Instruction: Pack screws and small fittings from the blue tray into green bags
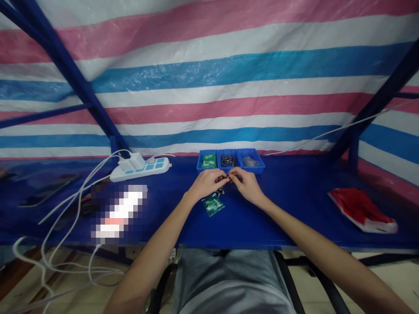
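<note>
My left hand (207,183) and my right hand (247,185) meet fingertip to fingertip above the blue table, both closed in a pinch. Whatever lies between the fingertips is too small and too covered to make out. Just below my left hand are several small black-and-gold pieces (220,191). A green packet (213,206) with pale pieces showing in it lies beside them on the table. Right behind my hands stands a blue three-part tray (262,166). Its left section holds green packets (208,161), its middle one small black-and-silver parts (228,161), its right one clear plastic bags (250,162).
At the left are a white power strip (140,170) with plugs, loose white cables (78,192), a blurred-out bright object (122,213) and a flat dark device (49,190). A red-and-white package (362,209) lies right. Blue frame bars (75,83) and striped sheeting rise behind.
</note>
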Action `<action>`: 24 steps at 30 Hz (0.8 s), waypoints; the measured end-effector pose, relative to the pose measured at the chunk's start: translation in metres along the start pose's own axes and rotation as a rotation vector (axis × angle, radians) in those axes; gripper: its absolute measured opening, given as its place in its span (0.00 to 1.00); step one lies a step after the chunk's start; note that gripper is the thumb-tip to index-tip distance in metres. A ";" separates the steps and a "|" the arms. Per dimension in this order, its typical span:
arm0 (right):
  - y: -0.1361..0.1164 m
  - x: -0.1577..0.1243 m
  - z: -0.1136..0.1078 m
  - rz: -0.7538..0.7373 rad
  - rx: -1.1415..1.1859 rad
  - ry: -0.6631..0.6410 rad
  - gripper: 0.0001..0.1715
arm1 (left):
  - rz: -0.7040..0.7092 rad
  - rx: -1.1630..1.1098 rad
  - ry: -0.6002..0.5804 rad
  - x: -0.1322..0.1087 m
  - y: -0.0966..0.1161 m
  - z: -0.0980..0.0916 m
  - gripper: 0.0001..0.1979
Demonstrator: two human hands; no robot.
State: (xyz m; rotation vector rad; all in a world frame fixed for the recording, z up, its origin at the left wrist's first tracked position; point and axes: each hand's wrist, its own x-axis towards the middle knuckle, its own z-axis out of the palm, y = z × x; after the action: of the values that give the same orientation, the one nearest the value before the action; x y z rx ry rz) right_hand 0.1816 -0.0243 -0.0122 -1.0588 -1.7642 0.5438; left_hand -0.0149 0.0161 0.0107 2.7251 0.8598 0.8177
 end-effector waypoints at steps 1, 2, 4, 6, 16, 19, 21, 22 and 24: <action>0.000 0.000 0.000 0.000 -0.007 -0.006 0.09 | -0.001 -0.004 -0.001 0.000 0.001 0.000 0.11; -0.001 0.000 0.000 0.002 -0.011 -0.013 0.10 | -0.003 -0.009 -0.001 0.000 0.001 -0.001 0.12; -0.001 0.000 0.000 0.017 -0.006 -0.031 0.10 | -0.005 -0.017 0.004 0.001 0.002 -0.002 0.13; -0.001 0.000 0.001 0.035 0.000 -0.042 0.09 | -0.008 -0.021 0.011 0.001 0.003 -0.002 0.14; 0.003 0.001 0.003 0.210 0.156 -0.134 0.09 | -0.046 -0.060 0.056 0.001 0.004 -0.002 0.13; 0.005 0.002 0.005 0.274 0.249 -0.137 0.14 | -0.005 -0.082 0.068 0.002 0.005 -0.003 0.11; 0.006 0.002 0.006 0.282 0.270 -0.124 0.17 | -0.002 -0.092 0.070 0.002 0.005 -0.003 0.10; 0.006 0.002 0.006 0.279 0.272 -0.116 0.18 | -0.005 -0.098 0.069 0.002 0.004 -0.002 0.09; 0.007 0.002 0.006 0.271 0.269 -0.095 0.20 | -0.014 -0.110 0.065 0.001 0.003 -0.001 0.07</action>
State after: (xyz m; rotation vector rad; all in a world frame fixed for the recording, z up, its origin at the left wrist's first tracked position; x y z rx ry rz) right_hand 0.1791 -0.0186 -0.0186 -1.1004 -1.5811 0.9847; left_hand -0.0131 0.0146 0.0129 2.6083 0.8199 0.9263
